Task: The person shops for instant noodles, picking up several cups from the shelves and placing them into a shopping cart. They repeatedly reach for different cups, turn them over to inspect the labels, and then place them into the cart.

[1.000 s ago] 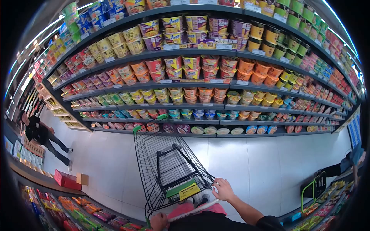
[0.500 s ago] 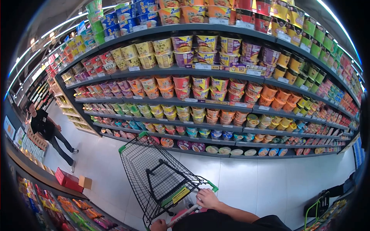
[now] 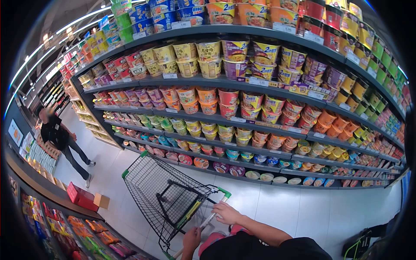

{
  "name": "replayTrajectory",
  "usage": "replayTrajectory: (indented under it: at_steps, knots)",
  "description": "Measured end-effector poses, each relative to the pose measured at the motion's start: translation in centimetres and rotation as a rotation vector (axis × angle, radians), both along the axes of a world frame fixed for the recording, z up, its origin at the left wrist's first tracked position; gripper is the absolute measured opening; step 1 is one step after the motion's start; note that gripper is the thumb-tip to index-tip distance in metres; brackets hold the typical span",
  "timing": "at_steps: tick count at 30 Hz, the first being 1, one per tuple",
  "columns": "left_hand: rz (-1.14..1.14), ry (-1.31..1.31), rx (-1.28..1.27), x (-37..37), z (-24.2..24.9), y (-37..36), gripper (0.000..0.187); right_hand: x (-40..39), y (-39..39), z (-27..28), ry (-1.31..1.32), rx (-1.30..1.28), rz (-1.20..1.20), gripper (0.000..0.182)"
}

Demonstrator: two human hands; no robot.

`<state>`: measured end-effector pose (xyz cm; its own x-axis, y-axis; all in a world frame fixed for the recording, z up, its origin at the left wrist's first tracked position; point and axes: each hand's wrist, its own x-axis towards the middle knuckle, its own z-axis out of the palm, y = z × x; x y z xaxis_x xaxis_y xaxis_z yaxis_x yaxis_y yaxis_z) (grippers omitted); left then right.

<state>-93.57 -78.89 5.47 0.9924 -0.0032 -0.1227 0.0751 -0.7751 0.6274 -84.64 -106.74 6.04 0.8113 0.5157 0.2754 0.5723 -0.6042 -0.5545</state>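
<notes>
A wire shopping cart with green corner pieces stands in the aisle, its basket showing only bare mesh. Its pale handle bar runs slantwise in front of me. My left hand is closed round the lower part of this bar. Further up, near the green end cap, my right hand has its fingers curled over the bar. Below the bar a pink patch shows, partly hidden by my arms.
A long shelf of cup and bowl noodles stretches ahead. At left a person in dark clothes stands near a red box and a cardboard carton. Bagged goods line the lower left. A black basket with green handles is at lower right.
The cart has swung round, its front now further left in view. My left hand has moved up and right; my right hand sits slightly higher. The shelf has shifted right and looks nearer.
</notes>
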Motion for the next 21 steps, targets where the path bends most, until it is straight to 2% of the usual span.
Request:
replayTrajectory:
  at_steps: [2,4,5,6,9,11,13,15,17,18,21]
  knots:
    - [0.008,0.061,0.079,1.9,0.1,0.0,0.031,4.6,-0.8,1.1,0.156,0.155,0.015,0.036]
    - [0.017,0.077,0.127,4.1,-0.1,0.1,0.033,10.0,-3.4,4.2,0.127,0.259,-0.173,0.037]
    - [0.023,0.066,0.138,4.9,-0.3,0.3,0.033,13.8,-5.4,5.4,-0.072,0.238,-0.224,0.038]
    - [0.029,0.056,0.15,5.7,-0.4,0.4,0.034,16.3,-7.1,11.1,0.0,0.337,-0.264,0.037]
    - [0.074,0.019,0.114,8.3,-2.0,0.8,0.034,25.6,-13.4,20.5,-0.354,0.428,-0.467,0.038]
    - [0.101,0.016,0.133,10.0,-2.9,1.2,0.034,29.8,-15.8,28.8,-0.47,0.575,-0.633,0.042]
    - [0.124,0.004,0.124,11.6,-3.3,1.2,0.034,34.7,-19.0,34.4,-0.662,0.477,-0.745,0.054]
    - [0.142,-0.018,0.088,12.9,-2.6,0.9,0.035,37.4,-19.3,39.8,-0.709,0.484,-0.775,0.069]
    - [0.149,-0.056,0.128,14.0,-2.7,0.8,0.036,40.4,-19.2,42.7,-0.739,0.386,-0.819,0.081]
    - [0.154,-0.071,0.148,14.4,-2.7,0.8,0.037,41.8,-19.1,43.6,-0.585,0.37,-0.86,0.091]
    - [0.159,-0.085,0.116,15.3,-2.2,0.9,0.039,44.0,-18.4,45.5,-0.372,0.291,-0.932,0.098]
